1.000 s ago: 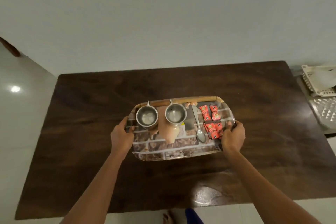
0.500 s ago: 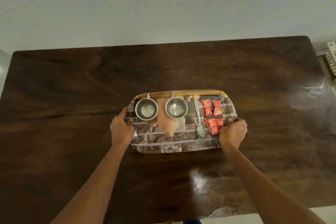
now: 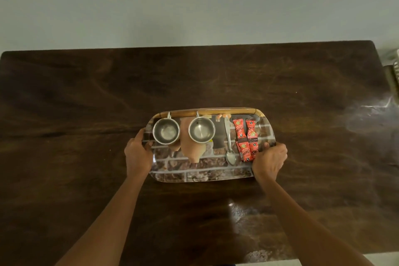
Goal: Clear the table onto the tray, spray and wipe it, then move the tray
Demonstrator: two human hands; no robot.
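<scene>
The tray (image 3: 205, 174) sits over the middle of the table (image 3: 86, 103), a bit toward the near side, long side running left to right. It's a glossy rounded rectangle with a brick-wall print and a wood-coloured band along the far rim. Can't honestly tell if it's resting on the wood or lifted just off it.

The left hand (image 3: 138, 153) grips the tray's left end, thumb hooked over the rim and fingers curled under. The right hand (image 3: 269, 161) does the same at the right end, toward the near corner, with the thumb lying on top just beside the sachets (image 3: 246, 140).

On the tray, left to right:
- left cup (image 3: 166, 131), round shiny steel, upright, handle pointing to the far rim
- right cup (image 3: 201, 130), same kind, handle the same way, near the first but apart
- spoon (image 3: 230, 153), plain metal, flat, bowl at the near end
- the sachets, small crinkly red packets in two columns, just right of the spoon

The table is dark brown wood with streaky grain and rounded corners. There's a shiny patch (image 3: 239, 209) on it near the right forearm. Beyond the far edge is a plain pale wall (image 3: 194, 6), and a sliver of a white slotted basket (image 3: 395, 71) pokes in at the far right.
</scene>
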